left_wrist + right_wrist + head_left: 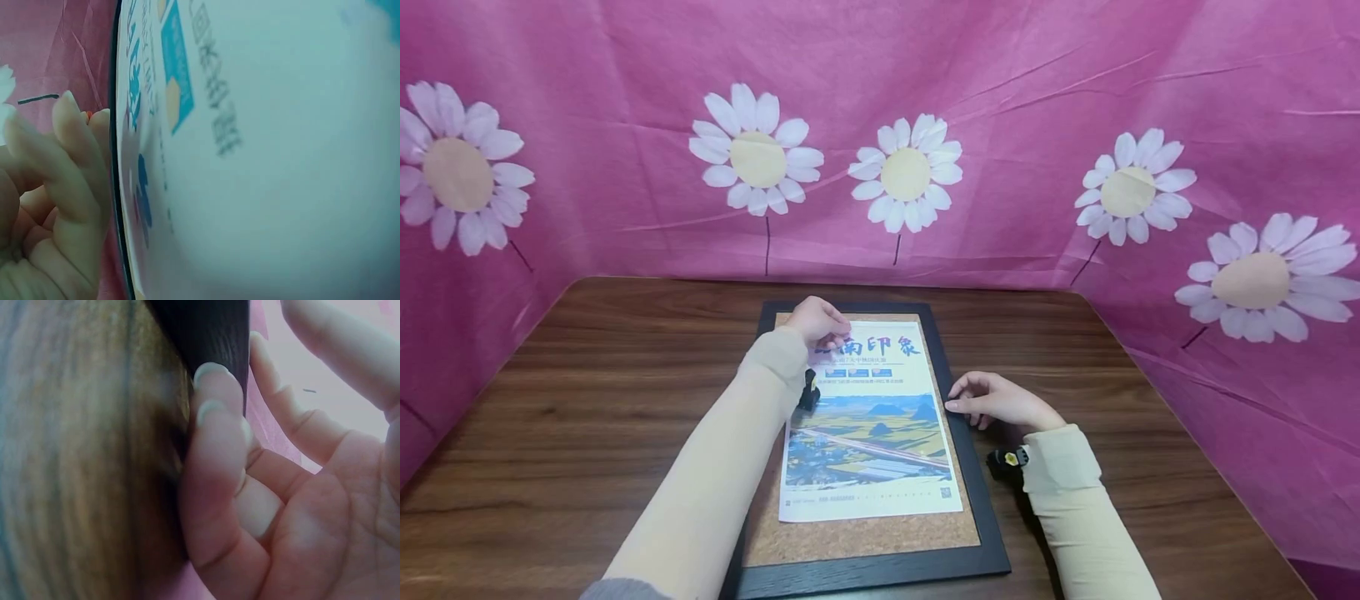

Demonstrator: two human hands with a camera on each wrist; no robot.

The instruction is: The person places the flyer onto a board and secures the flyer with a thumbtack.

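A printed poster [872, 450] with blue lettering and a landscape picture lies on a cork board [865, 540] in a black frame [880, 575]. Over the poster's upper left part, my left hand [820, 323] has its fingertips together. In the left wrist view they pinch a small orange-red push pin [89, 115], mostly hidden by the fingers. My right hand [1000, 400] is beside the frame's right edge, its fingers loosely bent. The right wrist view has those fingertips [215, 381] touching the frame's side.
The frame lies on a dark brown wooden table [625, 400]. Behind and around the table hangs a pink cloth [1015, 67] printed with white daisies. A black wrist camera [1007, 462] sits by my right wrist, another [808, 392] under my left.
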